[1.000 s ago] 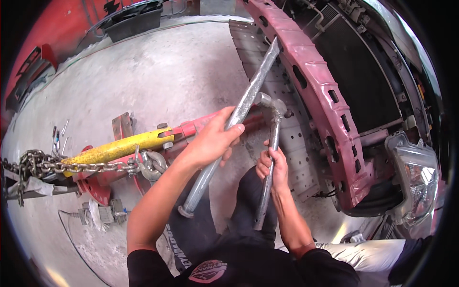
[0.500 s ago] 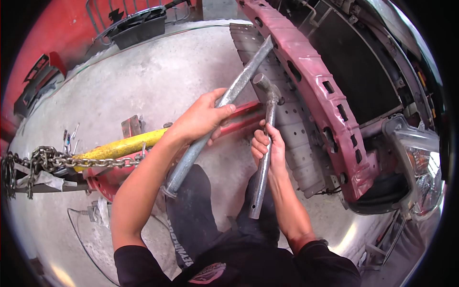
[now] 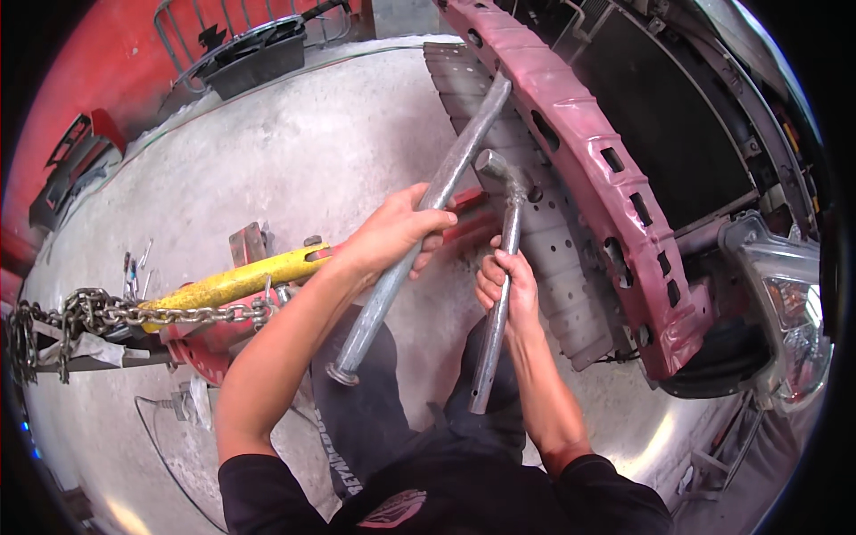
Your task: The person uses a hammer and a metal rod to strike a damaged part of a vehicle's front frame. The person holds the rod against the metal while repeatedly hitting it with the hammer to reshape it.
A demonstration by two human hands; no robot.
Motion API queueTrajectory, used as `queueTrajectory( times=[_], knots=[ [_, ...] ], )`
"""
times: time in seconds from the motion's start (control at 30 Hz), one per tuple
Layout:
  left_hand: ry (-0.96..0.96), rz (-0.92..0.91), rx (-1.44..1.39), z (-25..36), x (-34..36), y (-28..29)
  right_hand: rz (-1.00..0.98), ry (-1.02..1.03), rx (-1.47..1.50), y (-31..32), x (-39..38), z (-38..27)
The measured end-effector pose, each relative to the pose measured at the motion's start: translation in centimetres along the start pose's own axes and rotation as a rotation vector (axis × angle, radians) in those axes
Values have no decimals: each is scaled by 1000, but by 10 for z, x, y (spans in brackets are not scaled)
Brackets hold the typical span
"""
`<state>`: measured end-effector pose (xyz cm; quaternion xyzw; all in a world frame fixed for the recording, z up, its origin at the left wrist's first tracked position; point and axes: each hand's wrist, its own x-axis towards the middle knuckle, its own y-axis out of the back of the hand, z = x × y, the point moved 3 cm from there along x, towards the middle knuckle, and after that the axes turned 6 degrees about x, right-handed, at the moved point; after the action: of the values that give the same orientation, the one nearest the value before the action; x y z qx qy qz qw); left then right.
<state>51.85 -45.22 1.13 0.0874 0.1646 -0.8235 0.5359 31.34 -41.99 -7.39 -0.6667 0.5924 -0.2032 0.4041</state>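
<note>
My left hand grips a long grey steel bar, whose flattened upper end meets or lies just in front of the pink metal bumper beam; I cannot tell if they touch. In my right hand is a steel rod with a short cylindrical crosspiece on top, like a hammer head, held upright beside the bar. Behind both tools lies a grey perforated metal panel. Both hands have their fingers wrapped round the metal.
A red pulling rig with a yellow tube and a heavy chain stands at the left. A headlamp and radiator are at the right. A black tub and loose car panel lie by the red wall.
The crosspiece of the rod in my right hand has risen relative to the pink beam since a second ago. My left hand and its bar have shifted slightly leftward.
</note>
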Motion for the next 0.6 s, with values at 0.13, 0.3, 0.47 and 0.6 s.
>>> queueTrajectory(
  times=[0.13,0.3,0.47,0.6],
  knots=[
    [0,112,12,-25,9,-7,8,12,-131,-1,-9,-8],
    [7,96,-65,-37,17,-12,27,64,-212,-1,-9,-14],
    [32,90,-133,-23,16,-24,37,79,-216,-1,-8,-16],
    [-17,39,-151,-21,13,-29,54,54,-214,6,-10,-15]
  ],
)
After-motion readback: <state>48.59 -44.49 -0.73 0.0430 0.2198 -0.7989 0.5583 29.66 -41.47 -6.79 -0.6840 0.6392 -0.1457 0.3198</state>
